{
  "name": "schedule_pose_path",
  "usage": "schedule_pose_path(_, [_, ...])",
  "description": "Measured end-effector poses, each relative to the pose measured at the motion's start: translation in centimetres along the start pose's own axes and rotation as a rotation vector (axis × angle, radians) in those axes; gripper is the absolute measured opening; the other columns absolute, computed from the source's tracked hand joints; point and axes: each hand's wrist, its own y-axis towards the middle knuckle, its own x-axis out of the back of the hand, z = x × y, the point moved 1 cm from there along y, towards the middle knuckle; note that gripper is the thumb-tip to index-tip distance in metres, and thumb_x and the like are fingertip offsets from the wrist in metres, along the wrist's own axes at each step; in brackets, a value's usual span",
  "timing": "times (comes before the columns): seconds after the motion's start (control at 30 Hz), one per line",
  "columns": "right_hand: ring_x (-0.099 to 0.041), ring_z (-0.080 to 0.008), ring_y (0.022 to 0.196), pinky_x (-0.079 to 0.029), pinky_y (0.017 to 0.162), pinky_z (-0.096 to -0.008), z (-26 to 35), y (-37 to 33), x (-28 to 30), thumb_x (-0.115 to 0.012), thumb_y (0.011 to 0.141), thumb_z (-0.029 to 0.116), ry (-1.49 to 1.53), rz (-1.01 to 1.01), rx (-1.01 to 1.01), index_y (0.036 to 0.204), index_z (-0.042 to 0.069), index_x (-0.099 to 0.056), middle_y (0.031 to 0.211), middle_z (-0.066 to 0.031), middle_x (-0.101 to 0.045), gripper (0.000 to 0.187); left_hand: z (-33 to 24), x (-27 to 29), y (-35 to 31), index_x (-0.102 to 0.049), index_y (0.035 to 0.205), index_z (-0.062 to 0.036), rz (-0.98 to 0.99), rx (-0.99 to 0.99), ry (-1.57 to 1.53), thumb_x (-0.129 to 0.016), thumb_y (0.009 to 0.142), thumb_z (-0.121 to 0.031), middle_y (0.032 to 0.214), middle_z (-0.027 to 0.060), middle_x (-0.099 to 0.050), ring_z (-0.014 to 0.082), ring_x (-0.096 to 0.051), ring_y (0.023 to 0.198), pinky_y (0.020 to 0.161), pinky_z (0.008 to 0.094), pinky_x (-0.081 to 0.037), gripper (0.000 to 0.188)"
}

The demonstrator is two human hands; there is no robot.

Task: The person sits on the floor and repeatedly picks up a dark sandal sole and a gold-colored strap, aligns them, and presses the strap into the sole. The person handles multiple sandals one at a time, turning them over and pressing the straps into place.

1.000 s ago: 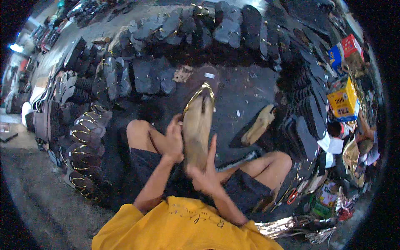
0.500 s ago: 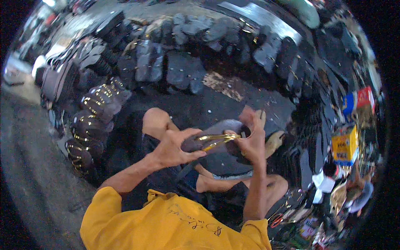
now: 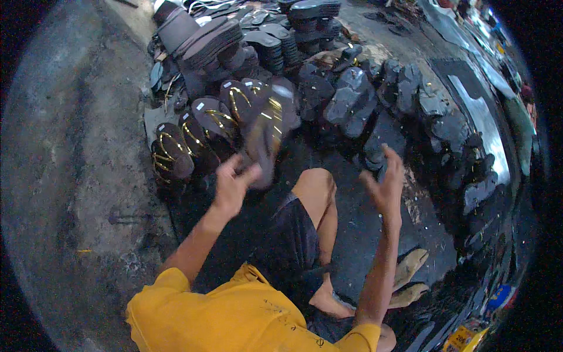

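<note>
"Sandal (image 3: 265, 141), where is it exactly?"

"At the right end of the row (image 3: 206, 117), partly in front of it. Because of the blur, I cannot tell if they touch."

"And the hands?"

"The left hand (image 3: 230, 188) is just below the row. It seems to grip the sandal at the lower end, between thumb and fingers; their exact fit is not clear. The right hand (image 3: 387, 188) is well apart, to the right of the row, with spread fingers and nothing in it."

"Is this grip good, in your opinion?"

"I think yes. The fingers are away from the gold strap (image 3: 274, 104), so it should not bend. But one hand at one end has little control; the far end may dip or swing."

"What do you advise?"

"Press firmly, yet gently, and move without hurry. Carry the sandal a little higher than the row, otherwise the straps may hook each other. Mind also the soles (image 3: 211, 44) behind the row: the far end could knock them. If the sandal tips, the right hand should support it from below."

"And the forms (image 3: 410, 267)?"

"They lie far right of the row, so they should not disturb."
</note>
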Motion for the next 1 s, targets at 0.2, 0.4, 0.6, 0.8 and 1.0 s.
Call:
schedule_pose_path(0.2, [-0.053,-0.0433,0.141,-0.047,0.116,-0.0493,-3.4,3.1,-5.1,-0.082,0.085,0.01,-0.284,0.08,-0.111,0.152,0.01,-0.055,0.152,-0.018,-0.057,0.072,0.0,4.7,9.8,-0.063,0.131,0.0041,-0.486,0.064,-0.395,-0.08,0.098,-0.017,0.128,0.0102,-0.07,0.023,-0.066,0.122,0.104,0.0406,-0.056,0.042])
schedule_pose_path(0.4, [-0.072,-0.0276,0.116,-0.058,0.099,-0.0371,1.6,-5.8,3.9,-0.064,0.109,0.014,0.167,-0.535,-0.371,0.142,0.001,-0.063,0.132,-0.015,-0.071,0.035,5.2,2.5,2.5,-0.059,0.137,0.0054,-0.248,0.271,-0.642,-0.065,0.108,-0.028,0.136,0.0161,-0.065,0.0278,-0.063,0.13,0.114,0.0458,-0.053,0.045])
schedule_pose_path(0.6, [-0.07,-0.0256,0.111,-0.065,0.092,-0.0435,7.5,-21.3,4.8,-0.07,0.106,0.018,1.261,-0.486,-0.908,0.149,0.004,-0.05,0.132,-0.0142,-0.064,0.05,-4.0,-16.3,-7.1,-0.037,0.158,-0.0036,0.463,-0.251,-0.066,-0.075,0.093,-0.001,0.154,0.0088,-0.051,0.0181,-0.051,0.141,0.114,0.0312,-0.048,0.076])
schedule_pose_path(0.8, [-0.055,-0.0292,0.14,-0.045,0.117,-0.043,6.7,-26.6,6.6,-0.07,0.1,0.009,0.724,-0.409,-0.683,0.153,0.003,-0.05,0.158,-0.0175,-0.051,0.058,-8.0,-23.8,-11.8,-0.071,0.128,-0.0085,1.047,-0.78,0.141,-0.077,0.08,0.008,0.126,0.0117,-0.069,0.029,-0.067,0.12,0.105,0.0389,-0.054,0.051])
schedule_pose_path(1.0, [-0.072,-0.0349,0.119,-0.056,0.107,-0.0468,10.1,-25.9,18.4,-0.082,0.076,0.0,0.247,-0.484,-0.331,0.122,0.003,-0.072,0.122,-0.0141,-0.076,0.047,-7.6,-26.3,-16.0,-0.074,0.125,-0.0074,1.277,-0.945,0.111,-0.085,0.072,0.001,0.127,0.0109,-0.073,0.0324,-0.067,0.128,0.11,0.0513,-0.053,0.055])
